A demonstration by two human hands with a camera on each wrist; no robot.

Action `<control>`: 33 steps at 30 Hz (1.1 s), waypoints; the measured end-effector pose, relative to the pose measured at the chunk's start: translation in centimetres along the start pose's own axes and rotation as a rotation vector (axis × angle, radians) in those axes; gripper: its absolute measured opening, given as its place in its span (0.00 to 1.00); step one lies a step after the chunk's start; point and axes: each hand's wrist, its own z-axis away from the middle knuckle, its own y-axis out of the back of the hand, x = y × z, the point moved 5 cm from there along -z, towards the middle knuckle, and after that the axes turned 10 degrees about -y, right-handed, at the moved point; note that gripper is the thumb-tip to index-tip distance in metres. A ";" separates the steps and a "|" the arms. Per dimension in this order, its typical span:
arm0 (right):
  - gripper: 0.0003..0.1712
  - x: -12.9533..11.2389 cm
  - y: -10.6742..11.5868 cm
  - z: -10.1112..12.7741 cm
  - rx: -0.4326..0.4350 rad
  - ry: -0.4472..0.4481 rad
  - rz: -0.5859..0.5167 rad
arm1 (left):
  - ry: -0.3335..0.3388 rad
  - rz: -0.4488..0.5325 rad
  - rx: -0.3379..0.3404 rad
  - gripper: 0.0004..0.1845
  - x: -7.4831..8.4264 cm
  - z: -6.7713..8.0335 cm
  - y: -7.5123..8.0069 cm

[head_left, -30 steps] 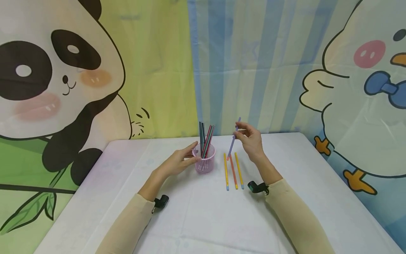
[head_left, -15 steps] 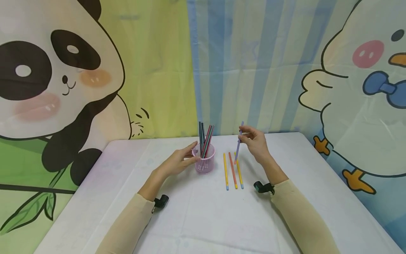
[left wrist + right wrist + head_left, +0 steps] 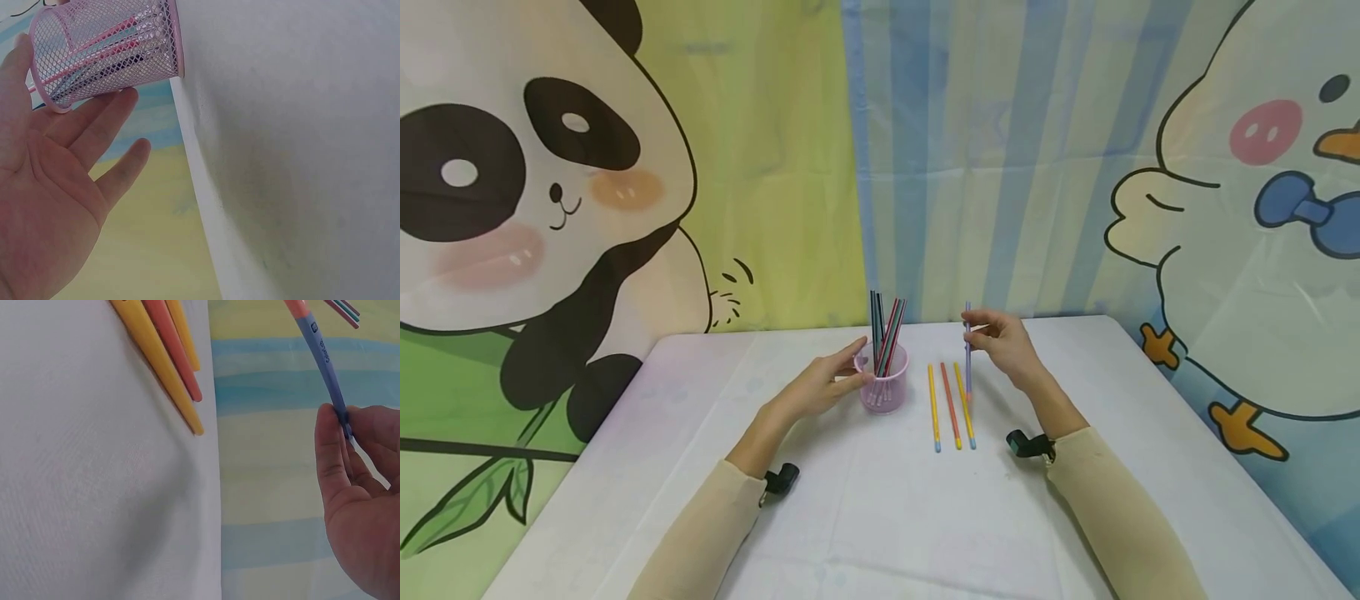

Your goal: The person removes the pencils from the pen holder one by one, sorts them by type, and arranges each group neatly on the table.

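Near the back of the table my left hand (image 3: 820,385) holds a pink mesh pen cup (image 3: 883,402) at its rim, thumb and fingers on either side. Several dark and red-striped pencils (image 3: 891,337) stand leaning in the cup. To its right, my right hand (image 3: 1009,350) pinches a slim purple pen (image 3: 967,367) near the upper end, nearly upright, its salmon-coloured end down. That end is close to a yellow pen (image 3: 964,407); whether it touches the table I cannot tell. Beside it lie an orange pen (image 3: 951,404) and another yellow pen (image 3: 934,408), roughly parallel.
A white cloth covers the table (image 3: 880,517). Its back edge lies just behind the cup, in front of a printed curtain (image 3: 970,167) with a panda and a white bird. Black cameras are strapped to both wrists.
My right hand has moved rightward and down with the purple pen, past the orange pen to the right-hand yellow one, and the pen has become more upright. My left hand stays on the cup.
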 end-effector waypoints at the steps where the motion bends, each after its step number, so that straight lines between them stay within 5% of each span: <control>1: 0.23 0.2 0.0 0.0 -0.013 -0.011 0.013 | -0.001 0.001 -0.001 0.44 0.0 0.0 0.0; 33: 0.23 2.6 0.1 -0.2 -0.174 -0.188 0.226 | 0.000 -0.009 0.005 0.43 0.0 0.1 0.0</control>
